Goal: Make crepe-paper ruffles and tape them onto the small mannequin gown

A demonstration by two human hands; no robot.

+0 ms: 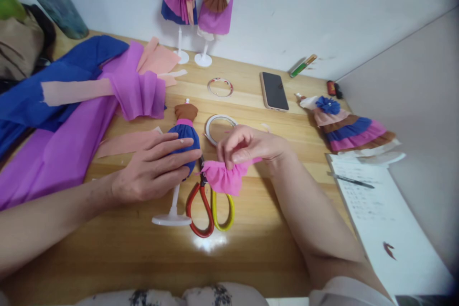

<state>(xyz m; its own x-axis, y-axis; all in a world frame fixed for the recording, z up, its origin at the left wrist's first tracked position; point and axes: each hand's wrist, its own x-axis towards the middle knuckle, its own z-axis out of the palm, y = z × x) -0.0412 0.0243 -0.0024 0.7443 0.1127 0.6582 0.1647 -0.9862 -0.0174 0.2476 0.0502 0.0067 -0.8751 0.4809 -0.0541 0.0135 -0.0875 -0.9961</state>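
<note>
A small doll-like figure (186, 112) with a brown top, pink waistband and blue puffed skirt lies on the table, its white stand (172, 220) toward me. My left hand (154, 165) rests over the blue skirt, fingers stretched out and slightly apart. Between thumb and fingertips, my right hand (247, 146) pinches a gathered pink ruffle (225, 179). The ruffle hangs just right of the skirt, over part of the scissors (200, 210), which have one red and one yellow handle. Their blades are mostly hidden. Behind my right hand lies a white tape roll (211, 126).
Blue (71, 64) and purple sheets (86, 138) are heaped at left, with a peach piece (125, 143). Two dressed figures (217, 5) stand by the wall. A phone (275, 91), a bracelet-like ring (220, 87), a layered-skirt figure (353, 129) and a notebook (387, 234) lie farther right.
</note>
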